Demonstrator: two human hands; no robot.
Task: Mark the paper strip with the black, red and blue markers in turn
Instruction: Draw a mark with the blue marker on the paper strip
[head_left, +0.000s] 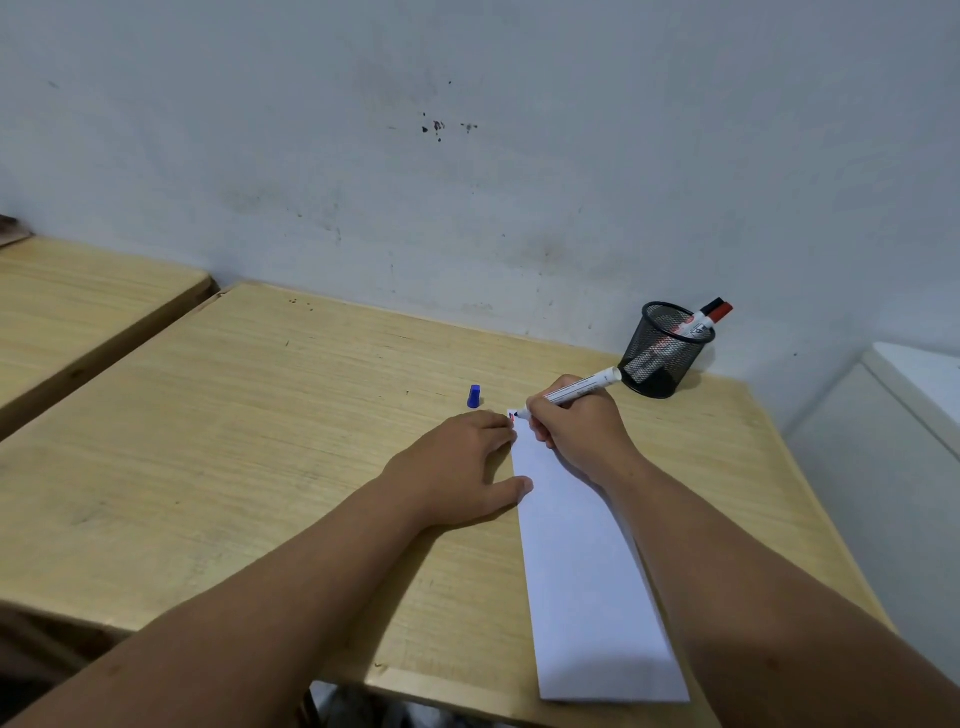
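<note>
A long white paper strip (582, 561) lies on the wooden desk (260, 441), running from the front edge toward the back. My right hand (582, 431) grips an uncapped white-barrelled marker (584, 387), its tip touching the strip's far left corner, where small red and dark marks show. My left hand (457, 467) lies flat on the desk, fingertips and thumb pressing the strip's left edge. A blue marker cap (473, 396) stands on the desk just beyond my left hand. The black-capped marker (701, 314) and the red-capped marker (719, 313) stand in the mesh cup.
The black mesh pen cup (667, 353) stands at the back right of the desk, near the wall. A second wooden desk (78, 312) adjoins on the left. A white cabinet (883, 441) stands to the right of the desk.
</note>
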